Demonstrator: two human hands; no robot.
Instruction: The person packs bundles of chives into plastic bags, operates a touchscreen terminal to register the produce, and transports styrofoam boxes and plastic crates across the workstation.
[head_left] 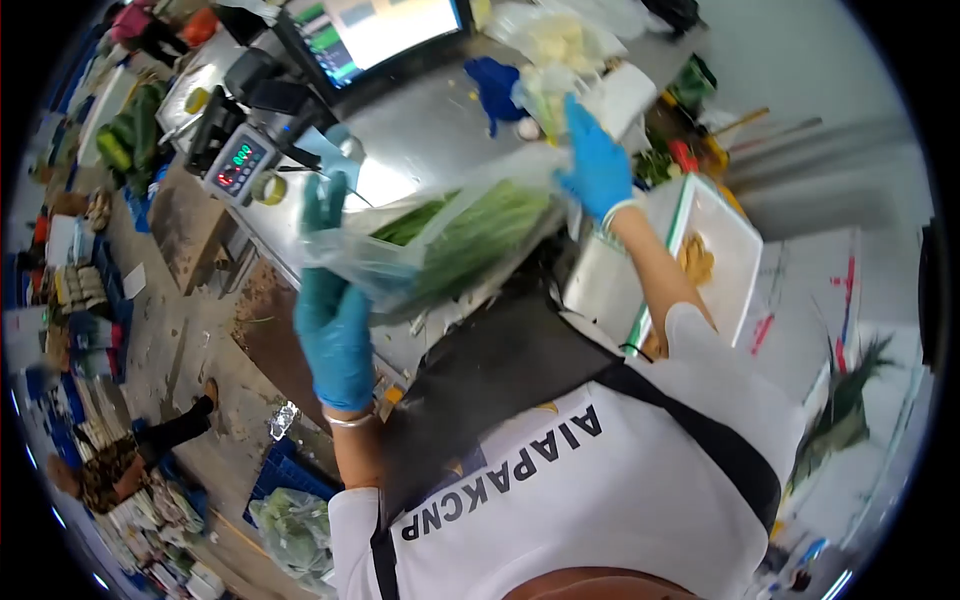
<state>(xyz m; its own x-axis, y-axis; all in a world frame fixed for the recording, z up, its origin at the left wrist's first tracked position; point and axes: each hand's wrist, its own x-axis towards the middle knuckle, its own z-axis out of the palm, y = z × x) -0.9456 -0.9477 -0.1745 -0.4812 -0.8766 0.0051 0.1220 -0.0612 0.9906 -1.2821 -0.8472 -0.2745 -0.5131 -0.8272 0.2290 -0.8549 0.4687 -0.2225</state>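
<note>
A clear plastic bag (430, 245) of long green leafy vegetables (485, 230) hangs slanted in front of my apron, between both hands. My left hand (335, 335), in a blue glove, is closed round the bag's gathered left end, with some fingers seen through the film. My right hand (598, 165), also blue-gloved, is at the bag's other end. Its fingers are stretched out and its thumb stands apart near the plastic; whether it touches the bag is unclear.
A digital scale display (241, 165) and tape rolls stand left on the metal table (400, 140), below a monitor (370, 35). Bagged produce (555, 45) and a blue cloth (493, 92) lie at the back. To the right is a white foam box (735, 250) holding ginger-like roots (696, 260).
</note>
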